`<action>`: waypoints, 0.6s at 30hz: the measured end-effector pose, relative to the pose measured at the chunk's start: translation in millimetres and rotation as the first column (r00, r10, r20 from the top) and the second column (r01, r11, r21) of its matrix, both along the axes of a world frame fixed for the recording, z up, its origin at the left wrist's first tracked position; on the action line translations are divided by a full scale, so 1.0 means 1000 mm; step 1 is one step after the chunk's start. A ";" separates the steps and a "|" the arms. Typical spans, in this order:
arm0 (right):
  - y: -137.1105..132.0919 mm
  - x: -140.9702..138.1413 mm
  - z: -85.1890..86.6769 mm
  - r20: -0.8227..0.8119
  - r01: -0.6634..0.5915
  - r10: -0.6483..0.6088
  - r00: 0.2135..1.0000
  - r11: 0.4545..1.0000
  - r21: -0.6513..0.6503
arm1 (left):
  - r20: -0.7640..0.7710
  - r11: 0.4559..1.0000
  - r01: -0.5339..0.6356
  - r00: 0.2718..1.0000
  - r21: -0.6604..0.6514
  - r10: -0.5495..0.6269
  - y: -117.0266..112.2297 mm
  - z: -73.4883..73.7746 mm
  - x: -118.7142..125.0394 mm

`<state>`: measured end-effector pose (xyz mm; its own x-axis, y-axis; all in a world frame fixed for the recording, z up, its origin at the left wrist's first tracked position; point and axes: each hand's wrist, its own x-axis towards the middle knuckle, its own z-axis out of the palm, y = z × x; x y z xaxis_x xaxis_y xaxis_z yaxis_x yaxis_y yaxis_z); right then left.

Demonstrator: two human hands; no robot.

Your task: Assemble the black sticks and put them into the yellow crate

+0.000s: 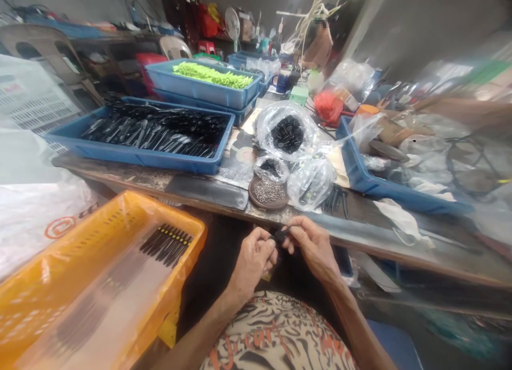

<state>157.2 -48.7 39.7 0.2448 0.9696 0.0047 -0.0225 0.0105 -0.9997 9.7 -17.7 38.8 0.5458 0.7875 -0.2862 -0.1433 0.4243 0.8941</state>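
While a small black piece (pixel 281 235) is pinched between the fingers of the left hand (pixel 252 258) and right hand (pixel 314 247), a row of black-tipped pieces (pixel 166 245) is laid in the orange plastic basket (pixel 120 210), with more heaped in the blue tray (pixel 136 159).

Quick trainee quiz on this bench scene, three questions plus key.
1. Multiple choice: what lies in the round brown dish? A) small metal bits B) green strips C) black combs
2. True or false: the orange basket is on the person's left side.
3. Fill in the colour: the left hand and right hand hold a small ____ piece.

Key: 1 A; 2 true; 3 black.
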 end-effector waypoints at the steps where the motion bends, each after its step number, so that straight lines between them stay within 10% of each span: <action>1: 0.000 0.000 -0.002 -0.014 0.006 -0.006 1.000 1.000 0.002 | -0.006 1.000 0.002 1.000 0.002 -0.002 -0.001 -0.001 0.000; 10: -0.003 -0.007 -0.007 -0.054 0.005 -0.005 0.999 1.000 -0.011 | 0.015 1.000 0.007 1.000 -0.021 -0.007 -0.003 0.001 0.003; 18: -0.007 0.009 -0.015 -0.114 -0.035 0.032 0.993 0.999 -0.021 | -0.160 0.969 0.004 0.986 0.247 0.037 0.000 -0.010 0.003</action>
<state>166.1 -56.0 24.4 0.2100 0.9767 -0.0436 -0.1355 -0.0151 -0.9907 12.3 -18.0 28.4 0.4945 0.8531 -0.1665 0.0072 0.1875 0.9822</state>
